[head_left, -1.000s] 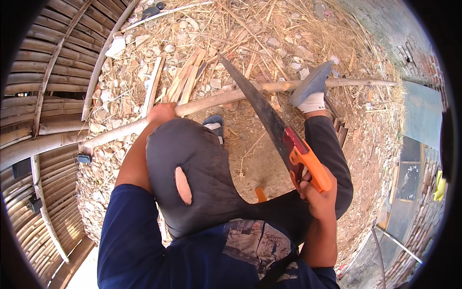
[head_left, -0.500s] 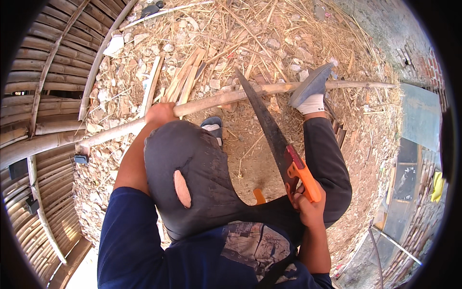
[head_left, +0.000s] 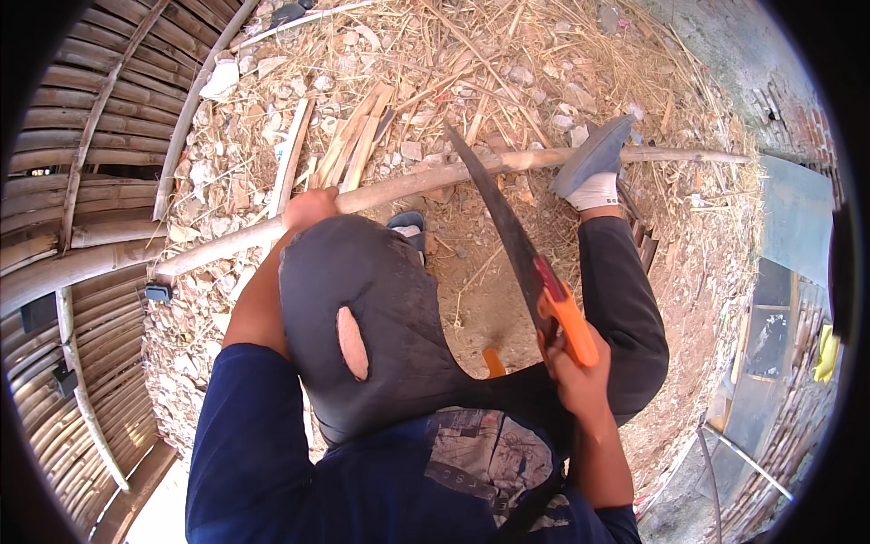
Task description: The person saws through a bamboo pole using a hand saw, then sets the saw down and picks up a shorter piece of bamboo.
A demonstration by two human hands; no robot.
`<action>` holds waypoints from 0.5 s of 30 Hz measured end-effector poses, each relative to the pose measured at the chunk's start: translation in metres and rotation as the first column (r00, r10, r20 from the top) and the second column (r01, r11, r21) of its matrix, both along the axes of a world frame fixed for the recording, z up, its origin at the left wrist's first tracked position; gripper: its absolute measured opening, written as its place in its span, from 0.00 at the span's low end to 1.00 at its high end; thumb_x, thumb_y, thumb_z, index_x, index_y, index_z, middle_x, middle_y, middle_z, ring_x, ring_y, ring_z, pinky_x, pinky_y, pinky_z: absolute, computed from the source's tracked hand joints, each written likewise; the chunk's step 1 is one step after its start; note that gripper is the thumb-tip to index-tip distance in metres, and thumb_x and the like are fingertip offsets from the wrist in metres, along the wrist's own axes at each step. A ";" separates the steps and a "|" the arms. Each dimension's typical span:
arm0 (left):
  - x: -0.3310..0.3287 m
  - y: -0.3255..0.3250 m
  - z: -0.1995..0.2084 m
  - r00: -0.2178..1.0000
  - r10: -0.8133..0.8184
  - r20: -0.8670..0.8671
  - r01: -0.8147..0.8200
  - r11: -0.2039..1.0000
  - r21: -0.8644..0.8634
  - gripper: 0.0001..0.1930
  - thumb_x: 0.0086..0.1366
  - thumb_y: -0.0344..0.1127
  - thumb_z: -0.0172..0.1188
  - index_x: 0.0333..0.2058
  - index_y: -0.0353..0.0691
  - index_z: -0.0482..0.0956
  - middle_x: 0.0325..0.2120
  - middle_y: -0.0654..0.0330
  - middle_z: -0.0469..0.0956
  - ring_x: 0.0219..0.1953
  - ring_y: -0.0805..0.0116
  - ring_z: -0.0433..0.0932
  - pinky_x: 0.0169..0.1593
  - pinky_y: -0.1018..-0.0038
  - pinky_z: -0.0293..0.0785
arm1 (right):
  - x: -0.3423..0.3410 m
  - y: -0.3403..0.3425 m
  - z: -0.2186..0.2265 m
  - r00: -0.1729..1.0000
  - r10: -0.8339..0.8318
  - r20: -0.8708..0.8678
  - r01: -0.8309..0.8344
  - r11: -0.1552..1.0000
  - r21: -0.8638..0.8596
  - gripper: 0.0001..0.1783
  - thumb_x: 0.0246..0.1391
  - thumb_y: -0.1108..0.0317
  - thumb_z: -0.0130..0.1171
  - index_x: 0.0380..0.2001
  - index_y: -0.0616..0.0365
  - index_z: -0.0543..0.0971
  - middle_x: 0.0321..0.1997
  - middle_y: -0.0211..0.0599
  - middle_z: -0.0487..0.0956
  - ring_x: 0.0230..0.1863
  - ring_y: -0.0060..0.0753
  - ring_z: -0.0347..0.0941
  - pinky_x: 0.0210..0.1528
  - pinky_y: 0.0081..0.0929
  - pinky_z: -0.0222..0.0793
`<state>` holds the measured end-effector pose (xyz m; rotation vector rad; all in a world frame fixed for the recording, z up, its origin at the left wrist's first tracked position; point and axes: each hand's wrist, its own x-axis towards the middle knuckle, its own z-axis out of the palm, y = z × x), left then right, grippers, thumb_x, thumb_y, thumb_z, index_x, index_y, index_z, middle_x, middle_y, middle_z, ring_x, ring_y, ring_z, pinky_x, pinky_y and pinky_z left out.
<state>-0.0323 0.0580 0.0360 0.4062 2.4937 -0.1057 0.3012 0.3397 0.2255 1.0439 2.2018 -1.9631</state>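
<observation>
My left hand [head_left: 311, 208] is closed round a long wooden pole [head_left: 390, 190] that slants across the ground in front of me. My right hand [head_left: 580, 370] grips the orange handle of a handsaw [head_left: 504, 218]. The dark blade reaches away from me and crosses the pole between my left hand and my right foot; whether its teeth are in the wood cannot be made out. My grey shoe [head_left: 594, 159] rests on the pole, right of the blade. My bent left knee [head_left: 353, 281] hides part of my left forearm.
Thin split wood strips [head_left: 355, 136] lie beyond the pole among stones and straw. A bamboo slat wall [head_left: 95, 118] rises at left. Near my legs sits a small orange piece [head_left: 493, 363], partly hidden. Grey sheets [head_left: 794, 213] stand at right beside a yellow cloth [head_left: 826, 352].
The saw and my right hand have moved a little forward, away from me. My left hand and right shoe keep their places on the pole. The whole view has shifted slightly.
</observation>
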 end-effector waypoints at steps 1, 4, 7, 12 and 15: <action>0.000 0.001 0.001 1.000 0.012 0.010 -0.012 1.000 -0.009 0.22 0.63 0.50 0.63 0.53 0.49 0.80 0.48 0.55 0.84 0.53 0.54 0.83 0.56 0.60 0.80 | -0.003 0.000 -0.012 0.998 0.052 0.040 -0.051 0.998 -0.023 0.03 0.54 0.79 0.56 0.33 0.63 0.74 0.30 0.30 0.75 0.33 0.19 0.71 0.37 0.21 0.68; 0.002 -0.012 -0.006 0.999 -0.015 0.046 0.016 1.000 -0.016 0.22 0.63 0.49 0.63 0.53 0.48 0.80 0.47 0.53 0.84 0.53 0.54 0.83 0.56 0.60 0.79 | 0.003 -0.008 0.005 0.999 0.035 0.018 -0.035 0.999 -0.017 0.03 0.53 0.78 0.56 0.32 0.64 0.73 0.30 0.32 0.76 0.31 0.19 0.71 0.37 0.20 0.70; -0.005 -0.001 0.014 0.999 -0.003 0.035 0.003 1.000 -0.005 0.20 0.64 0.47 0.62 0.52 0.46 0.80 0.48 0.52 0.84 0.53 0.54 0.83 0.56 0.59 0.79 | 0.019 -0.006 0.035 1.000 0.003 0.017 -0.003 1.000 -0.025 0.04 0.51 0.78 0.56 0.31 0.65 0.73 0.29 0.33 0.76 0.30 0.19 0.71 0.37 0.20 0.71; 0.018 -0.002 -0.001 1.000 -0.007 -0.001 0.007 1.000 0.012 0.18 0.66 0.45 0.57 0.51 0.45 0.80 0.48 0.52 0.84 0.53 0.53 0.83 0.57 0.59 0.79 | -0.006 -0.005 -0.023 1.000 0.015 0.026 -0.015 1.000 0.009 0.04 0.52 0.77 0.57 0.31 0.65 0.73 0.24 0.28 0.73 0.21 0.16 0.68 0.31 0.19 0.68; -0.003 -0.025 -0.011 0.999 -0.021 -0.028 0.021 0.999 0.026 0.18 0.67 0.45 0.56 0.51 0.45 0.80 0.48 0.51 0.84 0.53 0.52 0.83 0.57 0.59 0.79 | 0.002 -0.008 0.009 0.996 -0.015 0.084 0.016 1.000 -0.008 0.04 0.53 0.77 0.57 0.31 0.63 0.73 0.23 0.28 0.73 0.20 0.16 0.67 0.27 0.18 0.65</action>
